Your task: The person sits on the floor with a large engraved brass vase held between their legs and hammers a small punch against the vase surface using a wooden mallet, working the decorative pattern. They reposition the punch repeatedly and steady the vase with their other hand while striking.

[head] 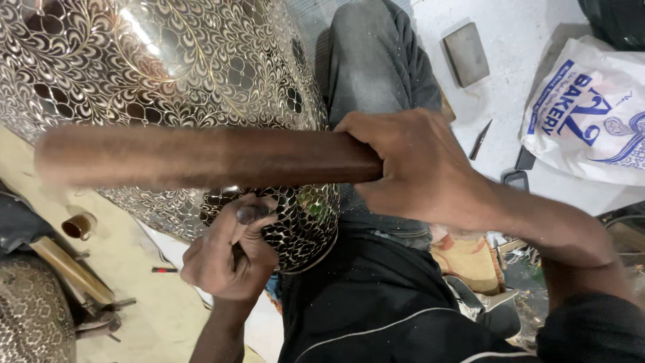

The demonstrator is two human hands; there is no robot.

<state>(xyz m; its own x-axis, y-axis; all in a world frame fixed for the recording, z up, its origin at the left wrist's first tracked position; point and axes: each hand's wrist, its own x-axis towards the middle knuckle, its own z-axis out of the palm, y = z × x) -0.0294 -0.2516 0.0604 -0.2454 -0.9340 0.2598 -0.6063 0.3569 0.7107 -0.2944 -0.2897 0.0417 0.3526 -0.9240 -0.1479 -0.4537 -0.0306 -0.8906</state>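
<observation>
Two hands are working on one large engraved metal vessel [201,60], which is lying across the person's lap and filling the upper left of the view, its bright surface covered in fine leaf and scroll pattern cut against dark ground. The right hand [416,168] is gripping the end of a long brown wooden stick [201,158], fist closed round it; the stick is reaching out leftward across the vessel's lower flank and is looking blurred along its length, so it is probably mid-swing. The left hand [232,252] is pinching a small metal chisel [250,215] with a rounded dark head, fingers curled tight around the shaft, tip hidden but seemingly pressing against the vessel's lower rim area. Judgement: the engraving step is in hand, stick serving as mallet, chisel as cutter. The next move is calling for the stick to land squarely on the chisel head while the left hand is keeping the tip on the pattern line; a glancing blow would risk the fingers or a slipped cut. Lying about on the floor: a grey rectangular block [465,54], a thin dark pointed tool [480,140], a white printed plastic bag [591,111], a second patterned metal piece [30,316] at lower left, a small brass tube [77,226].
</observation>
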